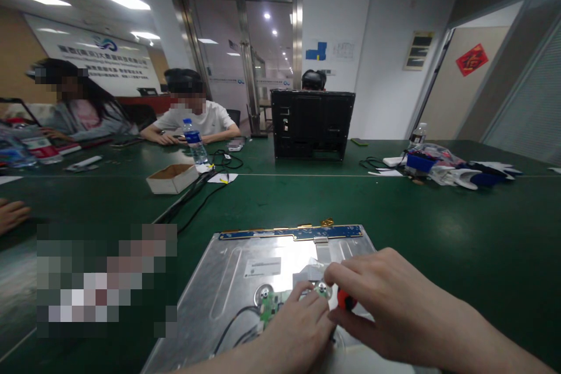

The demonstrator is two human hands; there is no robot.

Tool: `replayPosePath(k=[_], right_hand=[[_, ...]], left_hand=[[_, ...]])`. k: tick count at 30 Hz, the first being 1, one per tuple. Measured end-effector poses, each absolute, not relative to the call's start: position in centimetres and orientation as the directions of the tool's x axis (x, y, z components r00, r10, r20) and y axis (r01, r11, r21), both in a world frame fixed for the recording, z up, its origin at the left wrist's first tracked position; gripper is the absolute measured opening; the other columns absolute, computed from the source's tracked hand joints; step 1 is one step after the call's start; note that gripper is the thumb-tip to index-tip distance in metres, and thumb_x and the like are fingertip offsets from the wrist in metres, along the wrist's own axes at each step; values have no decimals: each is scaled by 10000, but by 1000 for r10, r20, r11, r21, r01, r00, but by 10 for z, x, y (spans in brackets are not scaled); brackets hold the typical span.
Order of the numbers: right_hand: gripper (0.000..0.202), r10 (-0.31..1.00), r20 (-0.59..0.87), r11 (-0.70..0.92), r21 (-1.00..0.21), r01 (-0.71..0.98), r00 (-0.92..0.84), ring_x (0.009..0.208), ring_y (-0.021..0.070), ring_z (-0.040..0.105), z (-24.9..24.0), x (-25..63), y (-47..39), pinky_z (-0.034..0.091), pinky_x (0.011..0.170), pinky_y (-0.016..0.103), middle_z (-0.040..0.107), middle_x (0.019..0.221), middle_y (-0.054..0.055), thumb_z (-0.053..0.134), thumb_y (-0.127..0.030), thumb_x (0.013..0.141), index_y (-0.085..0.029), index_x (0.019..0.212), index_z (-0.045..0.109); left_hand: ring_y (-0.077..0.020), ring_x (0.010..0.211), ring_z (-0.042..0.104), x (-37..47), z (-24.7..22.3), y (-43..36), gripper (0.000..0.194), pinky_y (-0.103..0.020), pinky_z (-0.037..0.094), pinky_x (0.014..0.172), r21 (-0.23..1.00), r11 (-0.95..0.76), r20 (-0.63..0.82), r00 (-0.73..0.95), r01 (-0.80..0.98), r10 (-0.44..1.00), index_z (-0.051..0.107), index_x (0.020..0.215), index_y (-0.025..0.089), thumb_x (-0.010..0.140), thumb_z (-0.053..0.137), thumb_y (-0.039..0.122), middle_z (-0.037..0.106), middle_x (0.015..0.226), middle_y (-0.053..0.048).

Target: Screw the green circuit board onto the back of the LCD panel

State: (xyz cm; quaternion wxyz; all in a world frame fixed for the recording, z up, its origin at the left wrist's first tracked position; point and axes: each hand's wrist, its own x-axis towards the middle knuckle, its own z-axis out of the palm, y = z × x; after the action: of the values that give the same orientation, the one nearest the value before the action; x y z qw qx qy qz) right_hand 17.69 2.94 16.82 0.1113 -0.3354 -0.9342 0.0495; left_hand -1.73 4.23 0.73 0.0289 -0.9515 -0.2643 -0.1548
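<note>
A flat silver metal display panel (228, 257) lies on the table in front of me, with a narrow blue circuit board (263, 234) along its far edge. A small green circuit board (268, 307) sits on its back, beside round metal screw mounts and black cables (234, 324). My right hand (381, 304) is closed around a screwdriver (346, 299), of which only the red and black handle shows. My left hand (302, 324) rests over the green board, fingers bent and close together; whatever they pinch is hidden. Both hands nearly touch.
Across the green table (421, 234) stand a black frame-like housing (313, 125), a white open box (172, 180), a water bottle (195, 143) and cables. A blue tray (419, 162) with plastic bags lies at right. Other people sit at the far side; another person's hand (13, 215) is at left.
</note>
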Motion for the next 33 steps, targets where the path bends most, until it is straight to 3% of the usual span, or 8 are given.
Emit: replayPosePath(k=[11,22,29,33], right_hand=[[106,634,178,773,-187,607,-753,644,140,531,172,178,28,250,552,288,667,823,-12,561,-164,852,-218,943,557],[83,627,181,778,-193,598,-758,650,139,514,170,178,28,258,559,288,647,823,-17,540,-169,877,-222,941,533],[158,639,130,755,-296,586,-758,712,133,553,181,177,26,312,595,269,668,901,-13,565,-133,844,-214,980,562],[132,640,150,759,-273,591,-754,676,135,531,179,177,26,290,575,272,656,850,-11,555,-127,837,-209,941,549]], left_hand=[[-212,969,654,-16,5,39,62,-405,359,1054,38,-835,351,775,549,526,633,979,178,979,615,237,741,984,-35],[-232,1007,646,-17,8,41,89,-410,363,1041,38,-854,332,800,519,500,631,1023,174,995,591,247,736,1029,-52],[-228,995,646,-17,11,40,128,-408,385,1041,37,-854,329,801,519,500,637,1086,177,1020,553,246,734,1036,-59],[-233,996,646,-18,8,41,128,-423,383,1047,19,-852,324,803,523,500,644,1060,180,1024,548,256,734,1020,-57]])
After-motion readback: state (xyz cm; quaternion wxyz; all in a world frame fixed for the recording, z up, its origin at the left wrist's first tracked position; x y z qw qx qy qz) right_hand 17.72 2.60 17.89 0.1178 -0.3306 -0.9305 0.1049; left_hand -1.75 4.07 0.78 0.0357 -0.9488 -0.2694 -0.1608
